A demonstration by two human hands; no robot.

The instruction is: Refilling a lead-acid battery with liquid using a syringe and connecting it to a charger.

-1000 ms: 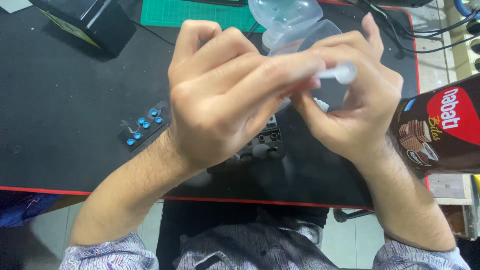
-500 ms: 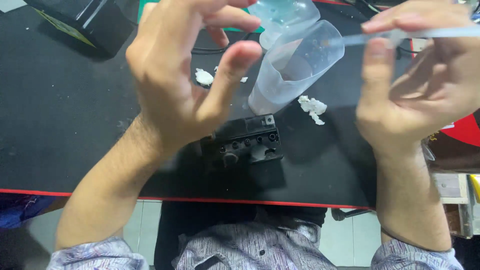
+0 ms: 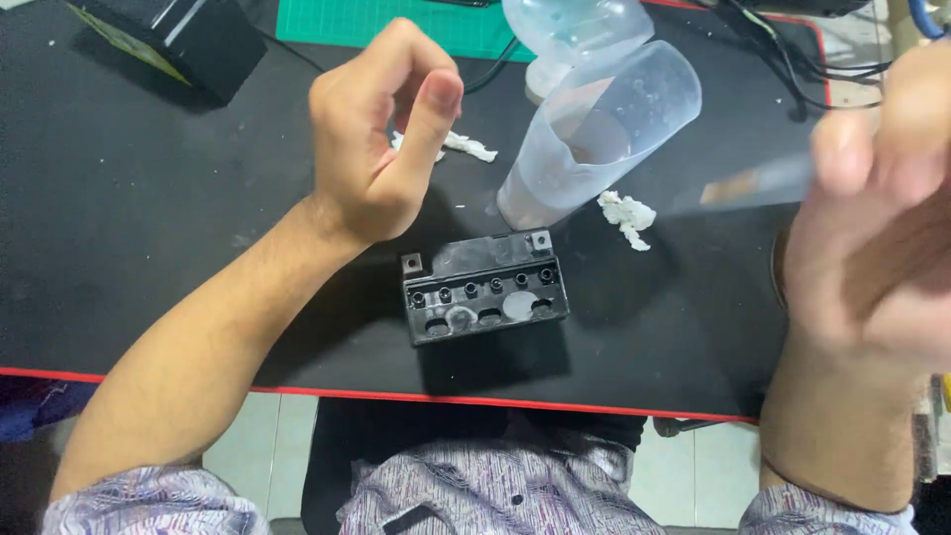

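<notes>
My right hand (image 3: pixel 872 228), blurred, pinches thin clear plastic strip (image 3: pixel 753 183), long axis pointing left twd translucent plastic cup (image 3: pixel 594 139); left hand (image 3: pixel 381 129) loosely curled, holding nothing.

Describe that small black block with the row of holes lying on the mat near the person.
The black block looks like moulded plastic, roughly rectangular. It lies flat on the black mat, slightly turned, just below the clear plastic cup. A row of small round ports runs across its top, with larger slots below them and two pale square tabs at the far corners. Neither hand touches it.
</notes>
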